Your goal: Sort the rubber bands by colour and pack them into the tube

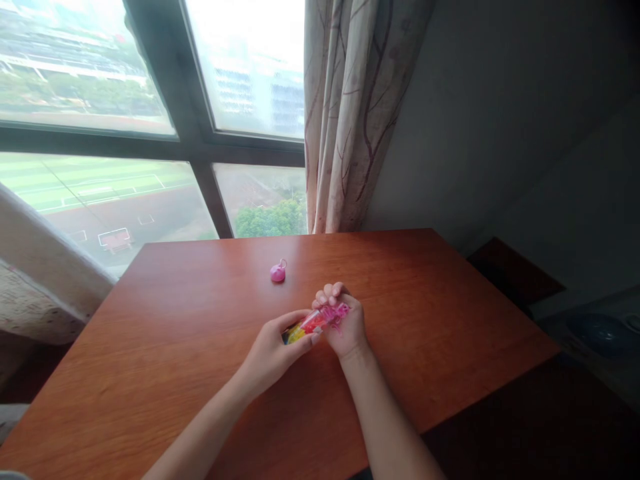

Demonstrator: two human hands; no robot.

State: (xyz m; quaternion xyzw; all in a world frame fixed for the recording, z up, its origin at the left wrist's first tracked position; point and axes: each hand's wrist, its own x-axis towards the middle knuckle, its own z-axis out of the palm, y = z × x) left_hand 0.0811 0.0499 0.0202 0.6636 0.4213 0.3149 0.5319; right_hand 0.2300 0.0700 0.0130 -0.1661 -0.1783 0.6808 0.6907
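My left hand point(277, 347) is closed around a small clear bottle point(307, 325), tilted with its mouth toward my right palm. Yellow, red and pink colours show through its side, with a darker bit at the covered base. My right hand point(347, 327) is turned palm up and cupped, fingers curled inward by the bottle's mouth. Thin pink bands point(337, 313), looking like small hair elastics, lie in a tangle on that palm at the mouth. Farther back on the table stands a round pink cap point(278, 272) with a ring on top, touched by neither hand.
The reddish-brown wooden table point(425, 313) reaches to the window point(200, 143) at the back. A patterned curtain point(345, 120) hangs behind its far edge, and another curtain point(45, 260) is at the left. The table's right edge borders a dark area.
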